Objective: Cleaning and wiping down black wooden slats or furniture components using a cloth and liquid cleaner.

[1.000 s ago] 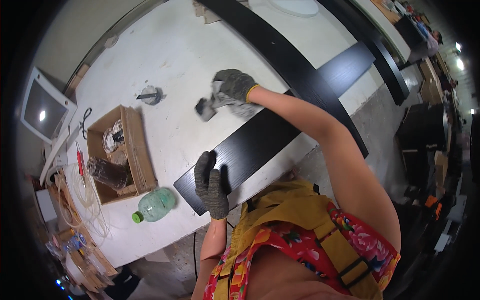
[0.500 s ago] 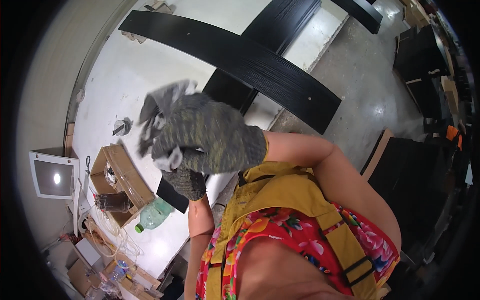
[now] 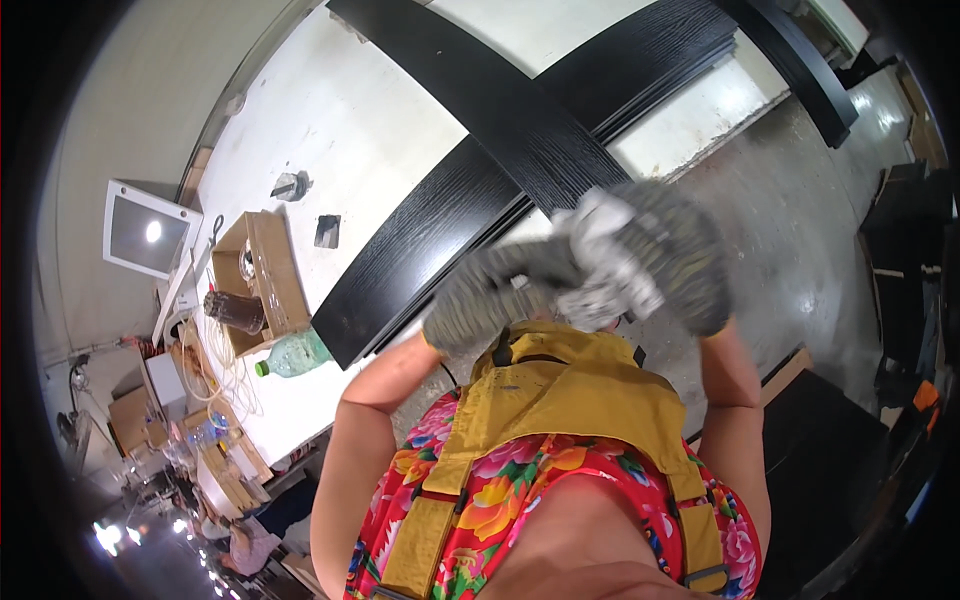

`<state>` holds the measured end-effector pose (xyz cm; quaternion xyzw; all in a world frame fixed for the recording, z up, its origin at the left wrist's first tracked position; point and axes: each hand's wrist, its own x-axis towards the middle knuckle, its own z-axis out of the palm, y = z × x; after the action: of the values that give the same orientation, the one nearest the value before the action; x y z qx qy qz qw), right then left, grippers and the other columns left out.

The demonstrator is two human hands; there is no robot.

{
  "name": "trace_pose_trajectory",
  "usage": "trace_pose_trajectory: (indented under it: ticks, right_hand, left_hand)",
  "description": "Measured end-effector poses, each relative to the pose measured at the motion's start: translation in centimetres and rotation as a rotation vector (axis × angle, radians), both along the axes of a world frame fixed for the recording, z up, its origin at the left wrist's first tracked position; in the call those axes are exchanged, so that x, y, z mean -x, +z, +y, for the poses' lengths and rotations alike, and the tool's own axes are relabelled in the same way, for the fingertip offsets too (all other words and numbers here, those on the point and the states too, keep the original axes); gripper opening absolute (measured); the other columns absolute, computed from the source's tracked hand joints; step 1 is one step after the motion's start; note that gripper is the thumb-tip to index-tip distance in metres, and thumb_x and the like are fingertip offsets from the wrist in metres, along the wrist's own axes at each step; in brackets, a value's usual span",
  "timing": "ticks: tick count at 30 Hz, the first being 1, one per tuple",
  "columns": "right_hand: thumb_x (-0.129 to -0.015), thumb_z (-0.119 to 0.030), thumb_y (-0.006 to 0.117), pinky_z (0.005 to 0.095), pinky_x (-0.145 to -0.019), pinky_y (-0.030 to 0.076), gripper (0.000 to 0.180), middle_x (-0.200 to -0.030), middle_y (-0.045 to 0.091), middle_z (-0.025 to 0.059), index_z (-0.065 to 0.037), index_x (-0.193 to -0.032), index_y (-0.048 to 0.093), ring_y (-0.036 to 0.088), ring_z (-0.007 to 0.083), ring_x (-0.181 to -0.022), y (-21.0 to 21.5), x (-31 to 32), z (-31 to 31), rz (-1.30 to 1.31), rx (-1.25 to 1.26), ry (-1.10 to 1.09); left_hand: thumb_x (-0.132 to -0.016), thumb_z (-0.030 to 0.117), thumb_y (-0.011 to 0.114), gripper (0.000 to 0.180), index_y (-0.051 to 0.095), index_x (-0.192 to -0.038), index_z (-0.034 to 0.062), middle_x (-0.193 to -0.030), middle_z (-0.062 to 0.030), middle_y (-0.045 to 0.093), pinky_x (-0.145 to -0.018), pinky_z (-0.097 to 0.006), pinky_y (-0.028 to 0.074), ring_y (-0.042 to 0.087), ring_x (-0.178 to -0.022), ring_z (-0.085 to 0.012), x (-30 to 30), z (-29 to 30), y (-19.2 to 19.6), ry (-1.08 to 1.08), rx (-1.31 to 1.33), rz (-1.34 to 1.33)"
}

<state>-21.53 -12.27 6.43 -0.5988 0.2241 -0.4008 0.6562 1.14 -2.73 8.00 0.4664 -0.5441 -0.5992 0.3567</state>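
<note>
Cloth [image 3: 600,265], pale grey and smeared by motion, is bunched in the gloved right hand [image 3: 675,260], in front of the yellow apron [image 3: 575,385] and above its top edge; the fingers round it are hard to make out. The left hand [image 3: 495,295], gloved too, reaches toward the cloth from the other side (it is just as blurred), and I cannot tell whether its fingers pinch the cloth or are merely close to it. Behind the hands, a black upper board [image 3: 480,95] lies across a lower board [image 3: 430,215] on the white table [image 3: 390,110]; the upper one's near end is lost behind cloth and gloves, its far end meets the top edge of the picture, and how many pieces lie beneath it is unclear. Another black board [image 3: 800,75] is cut off at the top right. Left of these, the wall of a box [image 3: 283,270] hides part of its contents, a brown jar [image 3: 235,312] among them. A green bottle [image 3: 297,355] lies just beside the lower board's end.
</note>
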Motion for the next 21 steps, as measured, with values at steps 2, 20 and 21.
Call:
trace_pose_trajectory:
  ticks: [2,20,21]
  right_hand:
    - [-0.090,-0.010,0.062,0.0248,-0.070,0.058,0.033,-0.109,0.065,0.0111,-0.003,-0.121,0.056,0.067,0.0180,-0.090,2.5,1.3,-4.2,0.293,0.298,-0.201]
    - [-0.094,-0.034,0.047,0.0431,-0.087,0.047,0.034,-0.098,0.064,0.0193,-0.007,-0.102,0.066,0.061,0.0351,-0.096,-7.4,-19.1,-24.2,0.892,1.110,0.098]
    - [-0.095,-0.036,0.045,0.0438,-0.086,0.047,0.037,-0.097,0.063,0.0205,-0.007,-0.102,0.066,0.061,0.0361,-0.096,-7.1,-18.5,-23.5,0.870,1.123,0.098]
  left_hand:
    - [-0.087,0.021,0.069,0.043,0.058,-0.127,0.0088,-0.122,-0.0102,0.063,-0.095,-0.032,0.048,0.058,-0.115,-0.0194,-2.0,-2.3,-2.0,0.353,0.151,0.126]
    - [-0.093,0.030,0.049,0.049,0.048,-0.135,0.0051,-0.143,-0.0180,0.043,-0.110,-0.054,0.023,0.034,-0.135,-0.0392,-8.5,-19.7,-14.6,0.809,0.564,-1.370]
    - [-0.093,0.030,0.049,0.049,0.048,-0.135,0.0051,-0.143,-0.0180,0.043,-0.110,-0.054,0.023,0.034,-0.135,-0.0392,-8.7,-19.4,-14.6,0.808,0.547,-1.365]
